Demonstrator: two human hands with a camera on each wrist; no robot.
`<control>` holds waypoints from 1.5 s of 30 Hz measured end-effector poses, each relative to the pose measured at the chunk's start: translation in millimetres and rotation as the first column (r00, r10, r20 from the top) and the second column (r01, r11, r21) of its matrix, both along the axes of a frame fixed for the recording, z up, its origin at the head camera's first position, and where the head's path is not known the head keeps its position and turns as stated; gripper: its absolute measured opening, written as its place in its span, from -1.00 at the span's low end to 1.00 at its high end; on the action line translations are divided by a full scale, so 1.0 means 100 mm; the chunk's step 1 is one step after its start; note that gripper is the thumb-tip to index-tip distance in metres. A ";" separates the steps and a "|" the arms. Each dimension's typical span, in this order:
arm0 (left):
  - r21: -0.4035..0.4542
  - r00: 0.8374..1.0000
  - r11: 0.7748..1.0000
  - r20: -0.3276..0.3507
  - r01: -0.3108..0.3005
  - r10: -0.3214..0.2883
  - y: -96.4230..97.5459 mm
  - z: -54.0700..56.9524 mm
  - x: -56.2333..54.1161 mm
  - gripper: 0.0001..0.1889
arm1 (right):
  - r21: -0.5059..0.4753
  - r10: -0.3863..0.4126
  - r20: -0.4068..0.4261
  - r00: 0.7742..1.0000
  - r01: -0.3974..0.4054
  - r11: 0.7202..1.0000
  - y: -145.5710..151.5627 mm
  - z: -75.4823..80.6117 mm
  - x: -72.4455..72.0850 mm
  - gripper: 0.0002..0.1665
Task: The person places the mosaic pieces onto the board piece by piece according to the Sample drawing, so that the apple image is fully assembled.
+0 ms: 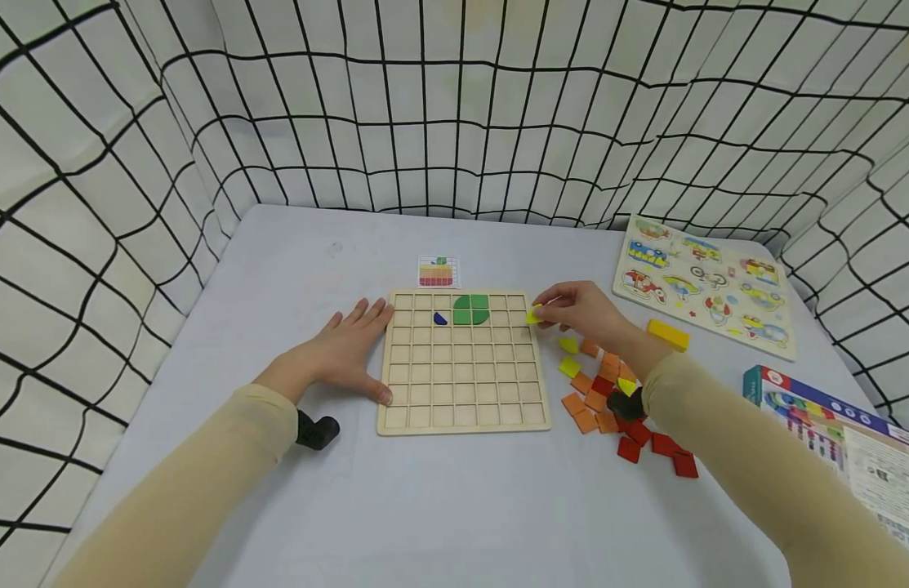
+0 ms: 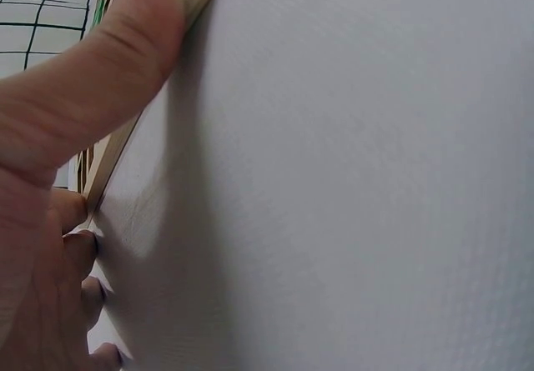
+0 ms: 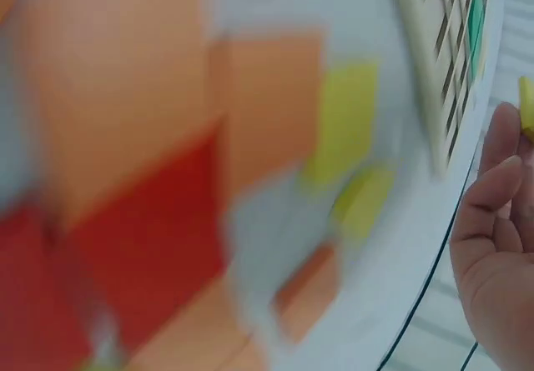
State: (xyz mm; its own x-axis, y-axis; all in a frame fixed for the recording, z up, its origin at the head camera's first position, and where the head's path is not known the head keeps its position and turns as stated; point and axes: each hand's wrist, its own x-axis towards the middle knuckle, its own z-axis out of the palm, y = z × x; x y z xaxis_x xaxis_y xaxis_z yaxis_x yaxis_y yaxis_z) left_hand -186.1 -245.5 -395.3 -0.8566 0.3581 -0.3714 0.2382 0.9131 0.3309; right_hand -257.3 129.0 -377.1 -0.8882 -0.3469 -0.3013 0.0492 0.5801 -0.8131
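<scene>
A square wooden grid board (image 1: 428,393) lies on the white table. Four-part green shape aside, its upper rows hold green pieces (image 1: 471,309) and a small dark blue piece (image 1: 440,318). My left hand (image 1: 347,351) rests at the board's left edge, fingers spread and thumb touching the rim. Between the thumb and fingertips of my right hand (image 1: 586,313) is a yellow tile (image 1: 533,314), pinched at the board's upper right edge. In the right wrist view, that yellow tile (image 3: 526,108) shows only partly at the frame's edge.
Loose orange tiles (image 1: 574,403), red tiles (image 1: 629,449) and yellow tiles (image 1: 569,367) lie right of the board. A pattern card (image 1: 438,272) sits behind it. Farther right are a yellow block (image 1: 667,335), a picture puzzle board (image 1: 707,282) and a box (image 1: 829,425). Black netting (image 1: 425,122) surrounds the table.
</scene>
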 end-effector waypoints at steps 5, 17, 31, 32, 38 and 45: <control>0.002 1.000 1.000 0.003 -0.003 0.003 -0.02 0.01 0.02 0.48 | -0.092 0.012 0.037 0.999 -0.009 0.996 -0.36 -0.01 0.03 -0.73; 0.019 1.000 1.000 0.008 0.013 -0.013 -0.02 0.01 0.00 0.50 | -0.097 0.101 0.025 0.995 -0.098 0.990 -1.14 -0.05 0.02 -0.80; 0.019 1.000 1.000 0.022 0.009 -0.009 -0.03 0.05 0.01 0.49 | 0.107 0.233 -0.097 0.968 -0.222 0.969 -1.72 -0.07 0.01 -0.85; 0.019 1.000 1.000 0.022 0.009 -0.009 -0.03 0.05 0.01 0.49 | 0.113 0.240 -0.099 0.966 -0.229 0.967 -1.74 -0.07 0.01 -0.85; 0.031 1.000 1.000 0.024 0.008 -0.009 -0.02 0.08 0.03 0.48 | 0.186 0.298 -0.128 0.946 -0.273 0.944 -1.83 -0.10 0.02 -0.87; 0.035 1.000 0.999 0.014 0.012 -0.013 -0.04 0.06 0.03 0.48 | 0.265 0.357 -0.168 0.919 -0.306 0.914 -1.90 -0.08 0.04 -0.90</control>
